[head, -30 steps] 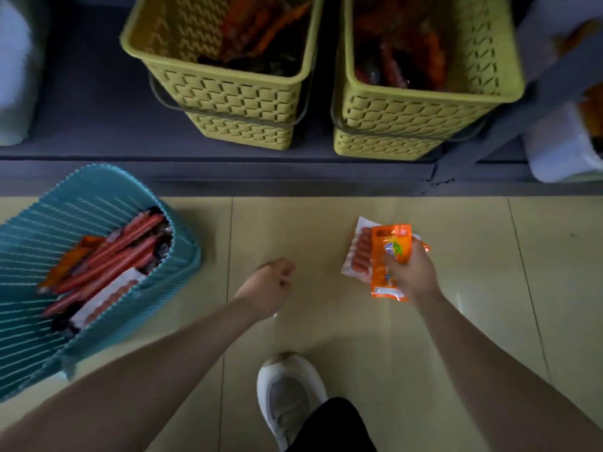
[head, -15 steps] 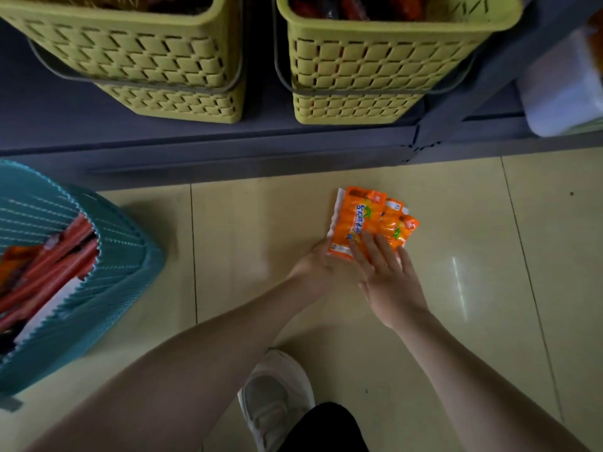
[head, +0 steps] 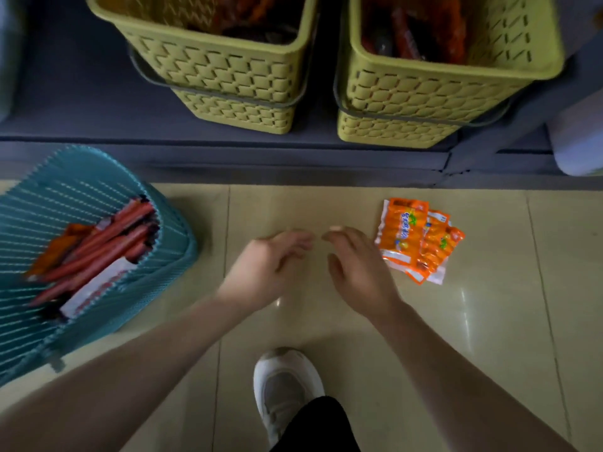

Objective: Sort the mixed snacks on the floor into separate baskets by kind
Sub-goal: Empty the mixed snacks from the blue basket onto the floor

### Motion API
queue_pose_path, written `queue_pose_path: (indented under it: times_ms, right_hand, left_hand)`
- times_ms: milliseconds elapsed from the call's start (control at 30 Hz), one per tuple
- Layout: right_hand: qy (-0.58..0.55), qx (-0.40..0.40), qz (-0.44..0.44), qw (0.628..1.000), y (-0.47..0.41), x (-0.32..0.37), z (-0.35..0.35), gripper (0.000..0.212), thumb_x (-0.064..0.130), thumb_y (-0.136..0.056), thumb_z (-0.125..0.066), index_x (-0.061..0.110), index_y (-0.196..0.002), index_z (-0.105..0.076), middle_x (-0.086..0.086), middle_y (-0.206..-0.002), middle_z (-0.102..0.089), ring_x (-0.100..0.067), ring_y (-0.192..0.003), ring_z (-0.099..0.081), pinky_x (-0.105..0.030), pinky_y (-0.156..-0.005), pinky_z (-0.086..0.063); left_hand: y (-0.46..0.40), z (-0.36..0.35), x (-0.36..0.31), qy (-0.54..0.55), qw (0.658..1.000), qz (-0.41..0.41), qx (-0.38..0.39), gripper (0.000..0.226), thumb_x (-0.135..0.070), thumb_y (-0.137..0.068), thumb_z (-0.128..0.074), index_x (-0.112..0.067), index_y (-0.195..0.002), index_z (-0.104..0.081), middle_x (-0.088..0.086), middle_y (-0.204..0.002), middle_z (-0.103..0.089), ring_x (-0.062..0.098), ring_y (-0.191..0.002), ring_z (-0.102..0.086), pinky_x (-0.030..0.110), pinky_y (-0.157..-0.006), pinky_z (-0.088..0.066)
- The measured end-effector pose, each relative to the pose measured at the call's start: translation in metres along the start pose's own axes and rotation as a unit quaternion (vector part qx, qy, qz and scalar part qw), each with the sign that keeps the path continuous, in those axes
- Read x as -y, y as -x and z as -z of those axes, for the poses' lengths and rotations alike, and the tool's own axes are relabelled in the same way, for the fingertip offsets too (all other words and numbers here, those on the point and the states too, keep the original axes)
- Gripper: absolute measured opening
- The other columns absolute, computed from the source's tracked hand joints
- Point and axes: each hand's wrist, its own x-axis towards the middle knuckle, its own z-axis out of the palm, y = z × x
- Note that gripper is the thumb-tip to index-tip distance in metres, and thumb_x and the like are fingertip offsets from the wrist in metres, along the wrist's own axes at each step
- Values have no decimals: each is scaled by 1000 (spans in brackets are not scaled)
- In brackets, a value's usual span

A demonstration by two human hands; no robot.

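white mesh on a sneaker (head: 287, 383) is seen nearest, planted on the pale floor tiles (head: 509, 353) beside a bit of black trouser leg. just past it, both hands are held low over the tile and nothing is gripped by either. the left hand (head: 267, 269) is blurred, its fingers loosely curled and relaxed. the right hand (head: 357, 269) is also empty, fingers slack and slightly bent, with its outer edge just beside the orange snack packets (head: 417, 239), not touching as far as can be told.

those packets are laid overlapping in a small fan on the floor, well apart from the teal basket (head: 98, 177) at the left, where long red sausage sticks (head: 98, 252) and a few other wrappers are already piled. furthest back, two yellow baskets (head: 228, 70) are parked on the grey shelf (head: 81, 102), both holding reddish-orange stuff that can't be made out clearly.

probably the fan is to be picked up next. it'd be best done by squaring the packets into one stack first, then pinching across the whole stack so slippery film isn't shed on the way. which basket suits them can't be judged from here, so the contents should be checked before anything is dropped in.
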Motion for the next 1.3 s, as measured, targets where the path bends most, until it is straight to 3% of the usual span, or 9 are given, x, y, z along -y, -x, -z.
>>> queue_pose_path:
  times_ms: [133,267,400,567,833,933,1033,1133,1300]
  right_hand:
    - [-117,-39,103,987,-53,91,-1,38,15,-80,-38,7,-109,-62,-11,-113,-63,-27,-105,-57,-31,-90,-38]
    - [-204,-52,192,958,-87,165,-4,31,11,-84,-40,3,-102,-63,-13,-114,-60,-21,-107,-53,-28,-92,-40]
    - [-173,49,259,949,-110,211,-26,27,11,-85,-41,4,-94,-65,-11,-107,-62,-28,-97,-59,-36,-82,-47]
    - [-59,206,229,950,-128,235,-52,20,14,-94,-43,13,-104,-60,-2,-113,-59,-21,-98,-56,-37,-80,-49]
    - [54,268,197,941,-134,237,-64,22,27,-96,-41,19,-110,-56,2,-114,-60,-18,-89,-58,-32,-70,-50]
    - [68,322,169,929,-138,237,-68,31,34,-95,-46,21,-123,-50,2,-127,-54,-19,-104,-57,-40,-84,-51]
    - [-2,312,121,942,-142,236,-68,46,39,-92,-51,20,-133,-41,1,-132,-52,-20,-111,-56,-41,-88,-50]
    - [-108,307,50,944,-146,234,-65,38,42,-89,-56,19,-120,-53,8,-110,-63,-15,-101,-60,-31,-81,-50]
    - [-427,326,-56,841,-144,236,-65,8,17,-88,-62,21,-94,-66,5,-89,-72,-13,-84,-68,-29,-84,-53]
  left_hand:
    - [62,84,2,-88,977,-33,-189,35,-12,-78,-39,-12,-103,-64,-11,-94,-63,-8,-88,-58,8,-81,-43]
    - [108,151,33,-131,895,185,-384,23,-11,-85,-47,-13,-100,-64,-2,-92,-66,14,-85,-60,25,-76,-45]
    - [139,182,93,-173,886,385,-193,24,-15,-89,-56,-12,-112,-62,10,-105,-67,25,-97,-62,29,-79,-43]
    - [139,171,130,-220,896,384,25,51,-27,-89,-58,-17,-136,-43,10,-139,-41,29,-122,-44,34,-102,-37]
    - [120,158,146,-322,867,377,48,52,-36,-76,-71,-17,-120,-53,7,-124,-53,29,-111,-53,35,-89,-46]
    - [128,160,144,-229,899,373,6,15,-33,-86,-61,-23,-97,-56,3,-104,-64,24,-92,-59,31,-79,-49]
    - [136,170,127,-121,925,345,-100,19,-30,-86,-63,-16,-90,-51,2,-80,-61,23,-73,-59,32,-65,-47]
    - [138,180,101,152,909,299,-247,8,-15,-89,-60,-12,-91,-53,3,-75,-65,13,-60,-62,30,-59,-54]
    - [131,184,88,253,899,250,-256,14,-18,-97,-45,-18,-100,-58,3,-89,-68,16,-79,-67,32,-74,-56]
